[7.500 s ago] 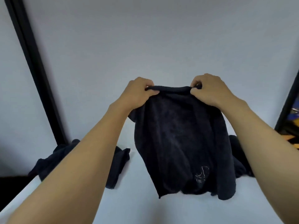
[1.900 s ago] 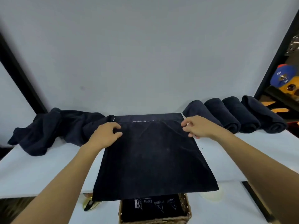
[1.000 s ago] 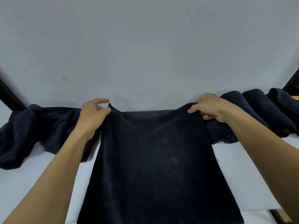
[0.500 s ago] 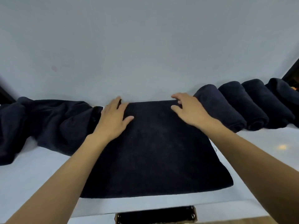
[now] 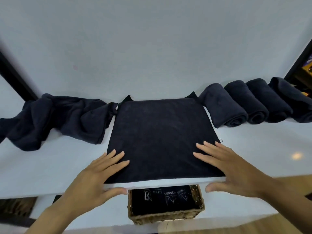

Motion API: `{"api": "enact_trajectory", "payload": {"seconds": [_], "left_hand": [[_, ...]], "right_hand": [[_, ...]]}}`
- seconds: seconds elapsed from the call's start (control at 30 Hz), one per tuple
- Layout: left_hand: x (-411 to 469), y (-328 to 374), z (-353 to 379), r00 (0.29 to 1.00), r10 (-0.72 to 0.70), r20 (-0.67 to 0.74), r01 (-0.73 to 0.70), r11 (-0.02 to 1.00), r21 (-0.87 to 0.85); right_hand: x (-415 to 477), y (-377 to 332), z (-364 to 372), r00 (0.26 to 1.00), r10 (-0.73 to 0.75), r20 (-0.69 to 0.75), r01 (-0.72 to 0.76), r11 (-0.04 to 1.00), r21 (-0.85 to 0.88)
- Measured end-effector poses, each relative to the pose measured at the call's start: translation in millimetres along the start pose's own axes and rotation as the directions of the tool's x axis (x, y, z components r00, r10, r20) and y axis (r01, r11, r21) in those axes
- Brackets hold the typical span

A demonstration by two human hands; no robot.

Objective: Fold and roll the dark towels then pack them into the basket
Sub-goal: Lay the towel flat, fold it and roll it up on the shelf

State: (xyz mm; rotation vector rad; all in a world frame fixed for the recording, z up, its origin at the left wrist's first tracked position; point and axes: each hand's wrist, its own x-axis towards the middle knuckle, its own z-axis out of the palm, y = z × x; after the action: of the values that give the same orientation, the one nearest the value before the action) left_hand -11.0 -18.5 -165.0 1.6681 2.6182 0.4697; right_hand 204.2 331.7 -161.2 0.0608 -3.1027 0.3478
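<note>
A dark towel (image 5: 160,132) lies folded flat on the white table (image 5: 253,149), its near edge at the table's front. My left hand (image 5: 99,176) rests on its near left corner with fingers spread straight. My right hand (image 5: 226,166) lies flat on the near right corner, thumb below the table edge. Several rolled dark towels (image 5: 253,102) line the back right. A heap of loose dark towels (image 5: 55,119) lies at the back left. Below the table's front edge stands a wicker basket (image 5: 165,217) with dark towels inside.
A white wall rises right behind the table. Black frame posts (image 5: 13,78) stand at the far left and far right. A lower white surface (image 5: 228,210) carries the basket, with wood floor at the bottom right.
Both hands slid from the towel's far edge back to its near corners, flattening it. The view tipped down, so the basket shows more fully.
</note>
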Motion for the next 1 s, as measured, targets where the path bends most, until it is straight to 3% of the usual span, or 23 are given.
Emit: {"api": "enact_trajectory", "payload": {"seconds": [0.1,0.2,0.27,0.37,0.5,0.57,0.73,0.87,0.93,1.0], "left_hand": [[-14,-1,-8,0.996,-0.045,-0.075,0.038,0.995,-0.088],[-17,2,-16,0.995,0.018,-0.094,-0.018,1.000,0.008],[-19,7,-18,0.993,0.080,-0.085,-0.067,0.987,0.143],[-23,10,-14,0.994,0.029,-0.107,-0.007,0.980,0.200],[-34,21,-15,0.981,-0.078,-0.180,0.091,0.994,0.065],[-42,24,-17,0.985,-0.103,-0.138,0.108,0.994,0.028],[-67,33,-40,0.993,-0.111,0.042,0.116,0.981,-0.153],[-61,45,-76,0.999,-0.050,0.016,0.052,0.966,-0.252],[-40,43,-97,0.995,-0.102,-0.009,0.095,0.951,-0.294],[-8,33,-111,0.986,-0.142,-0.088,0.117,0.963,-0.243]], "right_hand": [[-21,3,5,0.979,-0.077,-0.190,0.060,0.994,-0.095],[-27,0,-2,0.953,-0.117,-0.280,0.092,0.991,-0.099],[-28,-5,-6,0.958,-0.114,-0.262,0.086,0.990,-0.116],[-30,-5,-8,0.981,-0.027,-0.193,0.014,0.998,-0.064],[-35,3,-10,0.980,0.042,-0.192,-0.063,0.993,-0.103],[-39,-3,-12,0.979,0.042,-0.200,-0.074,0.985,-0.157],[-67,-30,-44,0.996,0.088,0.016,-0.089,0.987,0.137],[-63,-32,-92,0.977,0.105,0.187,-0.168,0.915,0.366],[-49,-24,-113,0.974,0.165,0.153,-0.217,0.870,0.443],[-26,-14,-127,0.965,0.262,0.008,-0.236,0.855,0.461]]}}
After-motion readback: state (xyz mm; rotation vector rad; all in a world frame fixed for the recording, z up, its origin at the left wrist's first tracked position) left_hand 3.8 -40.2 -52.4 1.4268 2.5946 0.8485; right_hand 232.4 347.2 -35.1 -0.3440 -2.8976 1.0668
